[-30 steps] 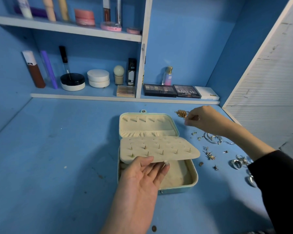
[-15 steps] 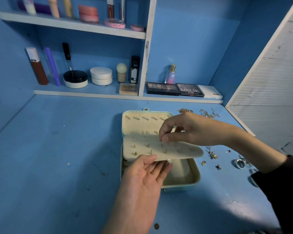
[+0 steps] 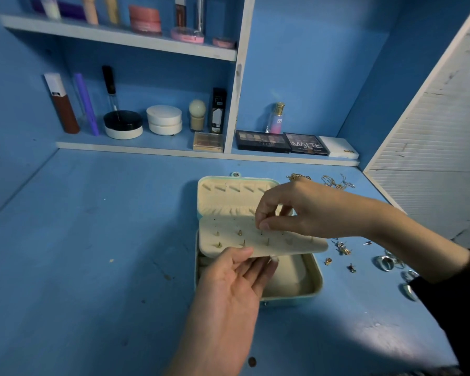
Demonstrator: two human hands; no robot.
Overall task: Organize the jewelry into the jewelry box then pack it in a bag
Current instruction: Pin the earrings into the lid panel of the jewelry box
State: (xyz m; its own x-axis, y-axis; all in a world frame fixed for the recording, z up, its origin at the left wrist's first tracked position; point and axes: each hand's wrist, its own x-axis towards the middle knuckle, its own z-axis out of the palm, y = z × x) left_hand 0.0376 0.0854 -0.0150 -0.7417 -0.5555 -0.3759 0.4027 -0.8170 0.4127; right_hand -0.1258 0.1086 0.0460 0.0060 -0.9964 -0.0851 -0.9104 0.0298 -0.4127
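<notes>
Blue desk [image 3: 92, 240], jewelry box [image 3: 316, 289], studs [image 3: 240, 233] on panel [image 3: 225, 225]

The person's right hand [image 3: 296, 210] leads back along a bare forearm to a loose black sleeve [image 3: 459, 308] at about four o'clock, while the left hand [image 3: 228, 289] enters on a bare forearm at six o'clock, one fingertip showing a pale nail.
</notes>
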